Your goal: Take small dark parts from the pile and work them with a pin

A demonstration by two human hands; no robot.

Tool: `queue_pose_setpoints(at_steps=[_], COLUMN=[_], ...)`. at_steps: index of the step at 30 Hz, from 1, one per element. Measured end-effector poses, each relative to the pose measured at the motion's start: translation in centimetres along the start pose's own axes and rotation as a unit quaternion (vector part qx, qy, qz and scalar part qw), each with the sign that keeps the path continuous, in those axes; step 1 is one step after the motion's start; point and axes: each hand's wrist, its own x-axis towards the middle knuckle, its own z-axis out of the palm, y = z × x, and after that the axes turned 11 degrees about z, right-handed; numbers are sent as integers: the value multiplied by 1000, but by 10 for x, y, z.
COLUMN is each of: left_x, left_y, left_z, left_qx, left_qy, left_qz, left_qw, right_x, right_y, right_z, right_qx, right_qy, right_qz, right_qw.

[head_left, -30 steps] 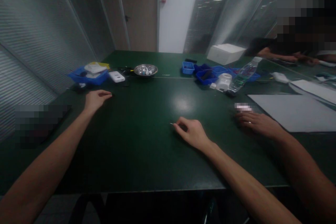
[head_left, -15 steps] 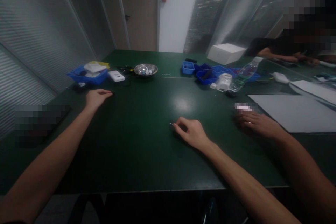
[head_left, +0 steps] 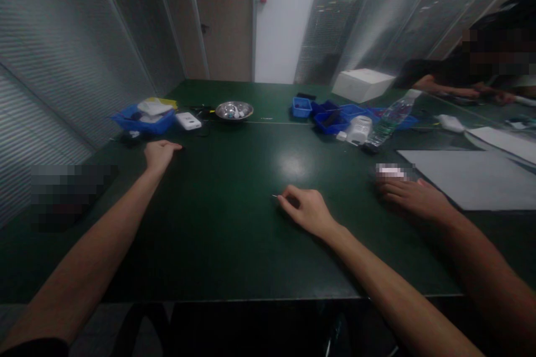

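My right hand (head_left: pixel 307 209) rests low over the green table (head_left: pixel 218 234), its thumb and forefinger pinched on a thin, light-coloured stick-like piece (head_left: pixel 274 196) that pokes out to the left. What kind of piece it is, I cannot tell. Farther out on the left, my left hand (head_left: pixel 158 156) is closed in a pinch just above the table. A tiny dark spot shows at its fingertips, too small to name. Beyond that hand lie a white device (head_left: pixel 188 121) and a blue basket (head_left: pixel 144 124) with white things in it.
At right, another person's hand (head_left: pixel 412 195) lies by a blurred-out phone-like object (head_left: pixel 391 171). A metal bowl (head_left: pixel 234 111) holds small items. Blue trays (head_left: pixel 330 122), a white jar (head_left: pixel 359 129), a plastic bottle (head_left: pixel 393 117), a white box (head_left: pixel 362 85) and a grey sheet (head_left: pixel 469 181) stand or lie beyond.
My left hand has shifted slightly to the right, still pinched. My right hand stays in place with its thin piece. The other person's hand has turned a little by the phone-like object.
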Motion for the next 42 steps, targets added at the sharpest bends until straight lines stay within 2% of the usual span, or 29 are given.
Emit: queue_pose_setpoints(at_steps=[7, 9, 12, 14, 16, 19, 21, 27, 30, 36, 39, 42], left_x=[11, 7, -7, -17, -26, -34, -36, -33, -26, -13, -11, -13], left_y=[2, 4, 10, 15, 20, 26, 28, 21, 11, -1, -2, -2], left_z=[1, -1, -4, -4, -4, -2, -2, -4, -5, -1, 0, -4], left_qx=[-5, 10, 91, 178, 259, 346, 370, 349, 302, 215, 201, 196], left_qy=[-18, -26, -50, -71, -91, -108, -110, -103, -90, -58, -64, -71], left_qz=[-34, -21, 75, 166, 224, 261, 268, 277, 279, 227, 198, 196], left_qw=[999, 999, 992, 967, 935, 895, 883, 889, 907, 948, 957, 958], right_x=[-1, -1, -1, -1, -1, 0, 0, 0, 0, 0, 0, 0], right_y=[-2, -2, -2, -2, -2, -1, -1, -1, -1, 0, 0, -1], right_z=[-3, -4, -4, -4, -4, -3, -3, -2, -3, -2, -2, -2], right_qx=[3, 6, 8, 6, 3, 2, 2, -5, -2, 1, 2, 3], right_qy=[-6, -11, -18, -15, -10, -12, -11, -7, -9, -18, -20, -18], right_qz=[-6, -6, -5, -6, -5, -6, -5, -3, -5, -5, -6, -6], right_qw=[1000, 1000, 1000, 1000, 1000, 1000, 1000, 1000, 1000, 1000, 1000, 1000])
